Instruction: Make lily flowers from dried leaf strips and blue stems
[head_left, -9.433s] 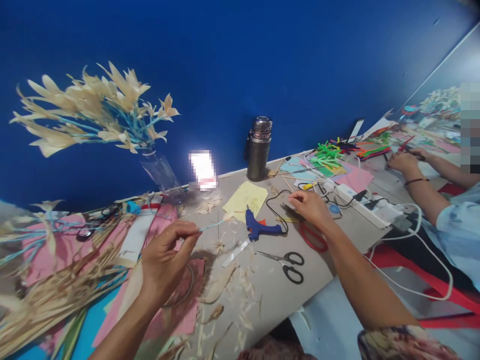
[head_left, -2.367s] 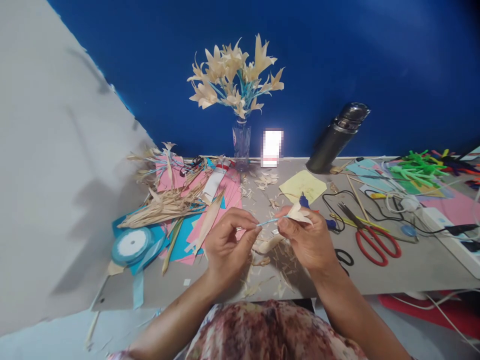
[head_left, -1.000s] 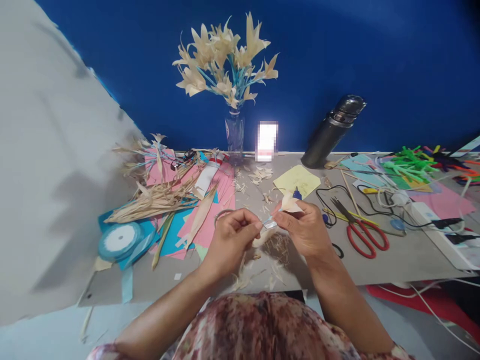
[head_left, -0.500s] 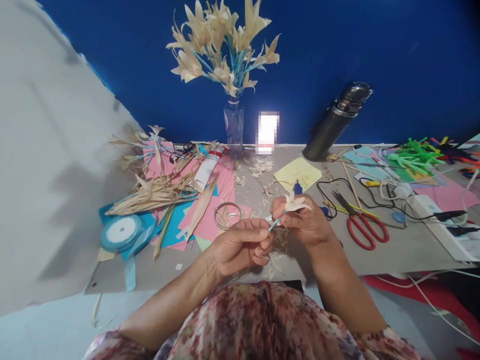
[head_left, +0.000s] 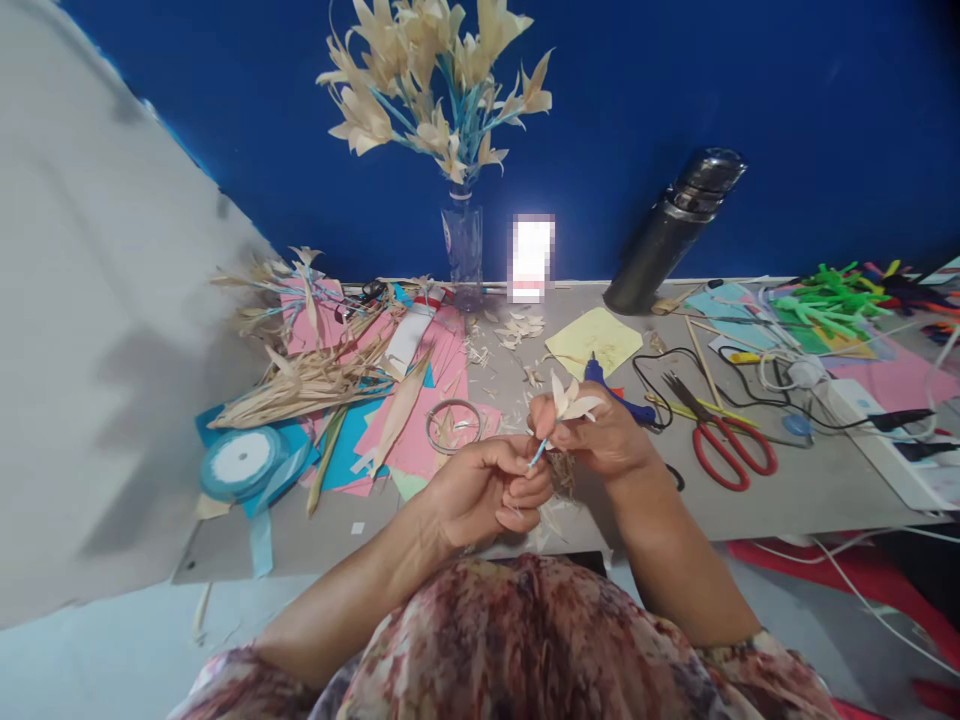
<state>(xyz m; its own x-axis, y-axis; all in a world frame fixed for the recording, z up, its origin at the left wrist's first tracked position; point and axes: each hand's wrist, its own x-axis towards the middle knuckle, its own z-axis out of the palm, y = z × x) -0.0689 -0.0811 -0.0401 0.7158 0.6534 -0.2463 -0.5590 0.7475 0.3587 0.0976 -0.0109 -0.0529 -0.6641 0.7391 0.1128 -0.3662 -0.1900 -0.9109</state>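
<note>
A cream husk flower (head_left: 573, 400) with a short blue-wrapped stem is held between both hands, above the front of the table. My right hand (head_left: 609, 440) is closed around its base, the petals standing out over the fingers. My left hand (head_left: 487, 490) pinches the lower end of the stem, fingers curled. Just beyond the right hand lies a blue glue gun (head_left: 595, 372), partly covered by that hand. Red-handled scissors (head_left: 724, 440) lie to the right. A metal ring (head_left: 430, 428) rests ahead of the left hand.
A glass bottle (head_left: 463, 250) of finished husk flowers stands at the back, a dark flask (head_left: 671, 235) leaning to its right. Blue ribbon (head_left: 240, 462), dried husks (head_left: 315, 390) and pink paper (head_left: 450, 350) lie left. A power strip (head_left: 877, 440) with cables sits right.
Both hands keep hold of the flower, which has shifted slightly left and turned. The right hand has moved a little left, showing more of the glue gun. The camera view has shifted slightly.
</note>
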